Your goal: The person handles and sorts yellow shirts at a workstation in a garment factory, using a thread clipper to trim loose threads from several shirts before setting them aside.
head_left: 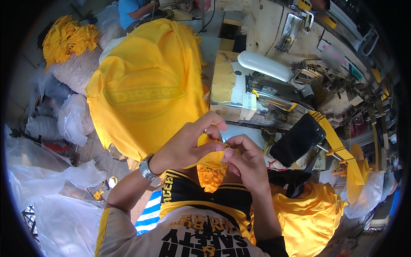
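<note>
I watch the left hand (184, 139), narrowed, its hold unclear; at its four o'clock the right hand (248, 160) pinches a yellow bit (226, 146). The cloth (150, 53), bearing oval-framed lettering (145, 93), spreads toward ten; the shirt (150, 227) at six has print.

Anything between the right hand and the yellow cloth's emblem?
Yes: the left hand lies between the right hand and the emblem, over the lower right edge of the yellow cloth. Nothing else visible does.
</note>
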`<state>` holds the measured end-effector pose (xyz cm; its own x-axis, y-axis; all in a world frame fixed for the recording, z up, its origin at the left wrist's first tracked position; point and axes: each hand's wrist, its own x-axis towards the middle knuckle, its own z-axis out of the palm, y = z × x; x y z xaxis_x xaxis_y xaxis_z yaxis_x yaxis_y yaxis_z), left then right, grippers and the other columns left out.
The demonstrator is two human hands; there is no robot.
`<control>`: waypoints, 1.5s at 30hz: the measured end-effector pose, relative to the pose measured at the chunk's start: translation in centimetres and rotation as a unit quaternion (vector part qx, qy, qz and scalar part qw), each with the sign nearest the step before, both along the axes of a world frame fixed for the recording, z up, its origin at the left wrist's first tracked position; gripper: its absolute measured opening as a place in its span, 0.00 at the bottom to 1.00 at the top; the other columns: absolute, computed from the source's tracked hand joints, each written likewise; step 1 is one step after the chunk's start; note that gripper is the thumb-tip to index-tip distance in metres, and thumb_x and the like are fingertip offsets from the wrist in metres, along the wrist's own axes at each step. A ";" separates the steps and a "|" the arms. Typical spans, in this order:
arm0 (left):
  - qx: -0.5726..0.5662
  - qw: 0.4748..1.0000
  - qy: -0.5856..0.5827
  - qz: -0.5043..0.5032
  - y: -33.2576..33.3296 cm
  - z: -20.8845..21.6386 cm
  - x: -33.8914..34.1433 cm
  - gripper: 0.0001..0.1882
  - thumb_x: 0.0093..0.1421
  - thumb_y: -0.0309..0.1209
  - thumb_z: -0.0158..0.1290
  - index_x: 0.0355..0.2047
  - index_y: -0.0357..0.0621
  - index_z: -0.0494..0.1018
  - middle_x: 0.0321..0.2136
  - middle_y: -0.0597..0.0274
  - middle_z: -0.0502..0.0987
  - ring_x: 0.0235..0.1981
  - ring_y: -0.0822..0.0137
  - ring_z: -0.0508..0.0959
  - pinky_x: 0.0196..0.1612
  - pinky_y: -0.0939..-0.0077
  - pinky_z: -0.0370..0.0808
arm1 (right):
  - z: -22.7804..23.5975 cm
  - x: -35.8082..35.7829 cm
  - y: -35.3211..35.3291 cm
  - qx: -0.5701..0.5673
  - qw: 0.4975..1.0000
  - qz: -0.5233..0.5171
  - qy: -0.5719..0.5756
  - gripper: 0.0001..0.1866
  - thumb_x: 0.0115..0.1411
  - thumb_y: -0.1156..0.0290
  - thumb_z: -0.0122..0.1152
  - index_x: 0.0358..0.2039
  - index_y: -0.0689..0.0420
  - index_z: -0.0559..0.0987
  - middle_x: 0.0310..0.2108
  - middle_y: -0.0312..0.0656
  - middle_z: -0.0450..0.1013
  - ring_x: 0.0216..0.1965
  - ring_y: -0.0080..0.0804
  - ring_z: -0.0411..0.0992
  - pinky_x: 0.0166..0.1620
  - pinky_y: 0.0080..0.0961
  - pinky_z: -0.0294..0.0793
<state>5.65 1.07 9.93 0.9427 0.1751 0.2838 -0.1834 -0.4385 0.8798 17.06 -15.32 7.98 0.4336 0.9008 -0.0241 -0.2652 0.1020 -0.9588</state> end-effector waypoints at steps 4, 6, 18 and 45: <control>0.005 0.999 -0.039 0.035 -0.4 0.3 -0.3 0.17 0.56 0.23 0.58 0.44 0.40 0.65 0.27 0.59 0.76 0.31 0.67 0.77 0.40 0.74 0.71 | -0.2 0.4 0.1 -0.020 0.999 -0.041 -0.026 0.09 0.62 0.73 0.60 0.39 0.62 0.71 0.30 0.35 0.69 0.18 0.12 0.60 0.20 0.11 0.57; -0.015 0.996 -0.063 0.060 0.0 0.4 -0.1 0.16 0.57 0.22 0.58 0.42 0.40 0.66 0.27 0.62 0.75 0.30 0.70 0.76 0.40 0.76 0.71 | -0.7 0.4 -0.5 0.024 0.995 -0.101 0.013 0.08 0.62 0.74 0.59 0.38 0.61 0.71 0.30 0.35 0.68 0.18 0.12 0.60 0.20 0.11 0.57; -0.090 0.988 -0.097 0.082 1.2 1.8 -0.1 0.13 0.59 0.21 0.56 0.42 0.39 0.66 0.34 0.66 0.72 0.37 0.76 0.73 0.42 0.79 0.72 | -3.9 -3.4 -0.2 -0.012 0.927 0.060 0.371 0.12 0.68 0.59 0.48 0.39 0.55 0.69 0.27 0.37 0.67 0.14 0.19 0.55 0.18 0.17 0.56; 0.127 0.932 -0.138 0.309 4.2 -0.9 -1.2 0.06 0.55 0.23 0.59 0.33 0.37 0.73 0.31 0.59 0.75 0.34 0.66 0.77 0.39 0.76 0.73 | -3.2 -4.0 6.5 0.014 0.999 0.015 0.039 0.08 0.60 0.70 0.63 0.28 0.59 0.75 0.14 0.26 0.63 0.13 0.10 0.58 0.16 0.13 0.53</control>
